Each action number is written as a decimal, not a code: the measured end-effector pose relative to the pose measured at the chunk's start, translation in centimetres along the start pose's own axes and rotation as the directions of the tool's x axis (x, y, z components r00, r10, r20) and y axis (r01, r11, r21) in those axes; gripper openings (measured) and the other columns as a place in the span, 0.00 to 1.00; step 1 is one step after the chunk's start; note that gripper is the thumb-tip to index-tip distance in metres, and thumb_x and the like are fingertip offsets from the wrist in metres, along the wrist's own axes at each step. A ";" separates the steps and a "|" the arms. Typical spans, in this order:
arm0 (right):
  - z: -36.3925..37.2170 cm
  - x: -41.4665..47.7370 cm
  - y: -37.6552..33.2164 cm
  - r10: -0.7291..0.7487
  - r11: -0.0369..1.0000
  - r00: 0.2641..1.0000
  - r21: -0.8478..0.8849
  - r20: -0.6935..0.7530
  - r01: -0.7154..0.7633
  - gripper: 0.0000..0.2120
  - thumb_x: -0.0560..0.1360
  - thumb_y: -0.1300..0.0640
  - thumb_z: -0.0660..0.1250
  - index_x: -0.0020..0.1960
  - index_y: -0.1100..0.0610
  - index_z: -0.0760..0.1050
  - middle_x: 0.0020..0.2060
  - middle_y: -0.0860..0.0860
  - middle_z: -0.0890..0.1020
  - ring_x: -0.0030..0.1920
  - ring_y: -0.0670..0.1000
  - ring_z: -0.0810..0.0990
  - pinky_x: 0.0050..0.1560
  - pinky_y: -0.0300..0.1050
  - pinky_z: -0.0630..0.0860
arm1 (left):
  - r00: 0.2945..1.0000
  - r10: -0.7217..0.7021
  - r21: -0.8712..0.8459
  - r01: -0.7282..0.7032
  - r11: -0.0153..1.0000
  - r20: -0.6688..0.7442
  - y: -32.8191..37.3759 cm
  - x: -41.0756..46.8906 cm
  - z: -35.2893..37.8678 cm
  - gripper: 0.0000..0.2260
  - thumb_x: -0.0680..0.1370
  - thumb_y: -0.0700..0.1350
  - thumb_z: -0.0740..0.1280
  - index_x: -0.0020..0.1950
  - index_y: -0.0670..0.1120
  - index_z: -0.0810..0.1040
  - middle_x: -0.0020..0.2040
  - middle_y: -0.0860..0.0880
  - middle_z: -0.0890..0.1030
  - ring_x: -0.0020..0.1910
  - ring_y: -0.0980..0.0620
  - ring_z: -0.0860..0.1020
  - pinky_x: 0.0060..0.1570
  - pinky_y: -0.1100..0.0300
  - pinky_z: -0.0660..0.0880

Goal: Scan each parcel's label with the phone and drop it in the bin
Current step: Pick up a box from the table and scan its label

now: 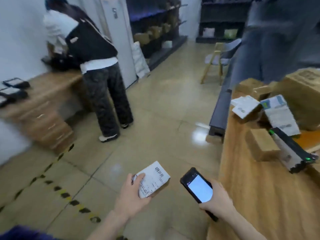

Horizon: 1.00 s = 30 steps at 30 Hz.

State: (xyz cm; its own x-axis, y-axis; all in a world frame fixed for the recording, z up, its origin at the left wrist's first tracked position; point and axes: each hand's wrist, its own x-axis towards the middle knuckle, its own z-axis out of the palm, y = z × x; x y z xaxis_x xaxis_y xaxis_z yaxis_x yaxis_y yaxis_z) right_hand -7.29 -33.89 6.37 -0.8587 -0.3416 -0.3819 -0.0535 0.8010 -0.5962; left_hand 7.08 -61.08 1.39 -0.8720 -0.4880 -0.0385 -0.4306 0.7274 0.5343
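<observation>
A parcel depot or courier pick-up room: dark shelving racks [173,18] at the far end hold brown cardboard boxes [154,32], a wooden counter [259,196] on the right is heaped with labelled parcels [280,115], and yellow-and-black hazard tape [65,194] marks the near-left floor [164,118].

Both forearms are bare and come in from the bottom edge, well apart. Left forearm [105,227] angles up and to the right. Left grip [131,194] holds a small parcel [154,179] by its near end, thumb on the labelled top face, fingers curled under, label facing up. Right forearm [245,227] angles up and to the left. Right grip [219,198] is wrapped round the lower part of a phone [197,186], lit screen facing up. The two grips are level with each other, not touching.
</observation>
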 end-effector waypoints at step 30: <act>56.4 -20.6 -29.3 -0.106 0.926 0.612 -0.146 0.784 0.348 0.39 0.46 0.52 0.73 0.58 0.50 0.71 0.49 0.48 0.78 0.47 0.49 0.78 0.42 0.51 0.80 | 0.279 -0.960 -0.257 0.927 0.273 -0.013 -45.6 -44.7 -10.1 0.41 0.66 0.68 0.69 0.74 0.55 0.62 0.65 0.51 0.61 0.64 0.49 0.66 0.53 0.55 0.72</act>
State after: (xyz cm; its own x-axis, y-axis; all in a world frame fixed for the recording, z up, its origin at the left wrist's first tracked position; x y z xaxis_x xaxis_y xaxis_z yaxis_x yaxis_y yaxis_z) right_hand 40.74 -78.04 -8.04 -0.1200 -0.6795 -0.7238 -0.4222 0.6948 -0.5823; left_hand 68.00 -77.30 -12.72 0.1732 -0.8408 -0.5129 -0.8661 -0.3780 0.3272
